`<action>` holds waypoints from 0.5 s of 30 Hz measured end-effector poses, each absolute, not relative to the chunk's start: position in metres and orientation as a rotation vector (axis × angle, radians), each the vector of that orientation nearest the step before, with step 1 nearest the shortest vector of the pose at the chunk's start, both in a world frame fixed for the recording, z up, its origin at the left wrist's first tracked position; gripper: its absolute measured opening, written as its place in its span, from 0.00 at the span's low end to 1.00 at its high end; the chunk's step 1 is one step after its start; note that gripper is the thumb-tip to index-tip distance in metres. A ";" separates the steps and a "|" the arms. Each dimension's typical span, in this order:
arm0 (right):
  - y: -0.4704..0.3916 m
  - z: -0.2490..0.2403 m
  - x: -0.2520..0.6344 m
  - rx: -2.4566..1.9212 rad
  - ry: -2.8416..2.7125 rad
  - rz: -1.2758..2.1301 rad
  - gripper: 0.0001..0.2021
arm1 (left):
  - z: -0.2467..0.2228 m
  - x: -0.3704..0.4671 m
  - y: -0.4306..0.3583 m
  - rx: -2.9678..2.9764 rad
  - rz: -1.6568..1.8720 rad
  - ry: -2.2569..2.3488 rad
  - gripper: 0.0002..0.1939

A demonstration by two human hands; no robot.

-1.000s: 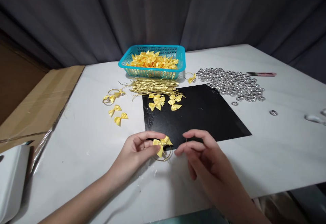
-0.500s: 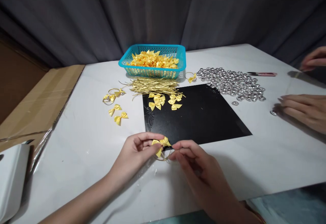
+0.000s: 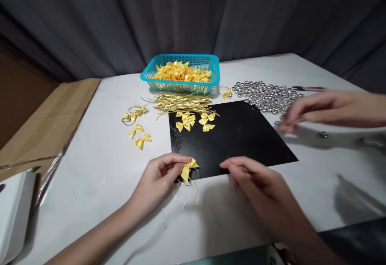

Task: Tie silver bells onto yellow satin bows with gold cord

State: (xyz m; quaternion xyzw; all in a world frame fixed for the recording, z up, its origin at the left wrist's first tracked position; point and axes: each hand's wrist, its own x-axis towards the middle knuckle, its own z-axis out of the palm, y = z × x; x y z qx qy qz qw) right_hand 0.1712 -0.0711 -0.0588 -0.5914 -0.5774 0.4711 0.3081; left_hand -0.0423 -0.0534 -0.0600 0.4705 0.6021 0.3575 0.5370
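Note:
My left hand (image 3: 167, 172) is closed in a pinch on a yellow ribbon bow (image 3: 186, 171) at the near left corner of the black mat (image 3: 238, 136). A thin gold wire loop (image 3: 193, 182) hangs from that bow. My right hand (image 3: 253, 180) is over the near edge of the mat, apart from the bow. Its thumb and fingers are drawn together; whether they hold anything is hidden. Several loose yellow bows (image 3: 185, 121) lie on the far left part of the mat, beside a bundle of gold wire ties (image 3: 182, 103).
A blue basket (image 3: 181, 83) of yellow bows stands at the back. Silver beads (image 3: 265, 96) are heaped at right, near a pink-handled cutter (image 3: 310, 89). Another person's hand (image 3: 319, 110) reaches in there. Finished-looking bow loops (image 3: 132, 114) lie left; cardboard (image 3: 54, 112) borders the table.
My right hand has moved right, away from the wire loop. My left hand keeps the bow, shifted slightly left. The other person's hand has reached leftward to the beads.

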 end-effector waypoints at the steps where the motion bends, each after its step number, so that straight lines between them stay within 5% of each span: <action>1: -0.065 -0.056 0.178 -1.594 -1.489 1.223 0.18 | -0.060 -0.042 -0.052 1.142 0.866 1.436 0.07; 4: -0.027 -0.042 0.187 -1.551 -1.582 1.427 0.20 | -0.060 -0.041 -0.051 1.158 0.874 1.420 0.07; 9: 0.059 -0.026 0.159 -1.005 -1.985 2.362 0.12 | -0.058 -0.037 -0.055 1.135 0.850 1.385 0.09; 15: 0.071 -0.043 0.132 -0.791 -2.087 2.533 0.17 | -0.056 -0.037 -0.057 1.081 0.849 1.359 0.10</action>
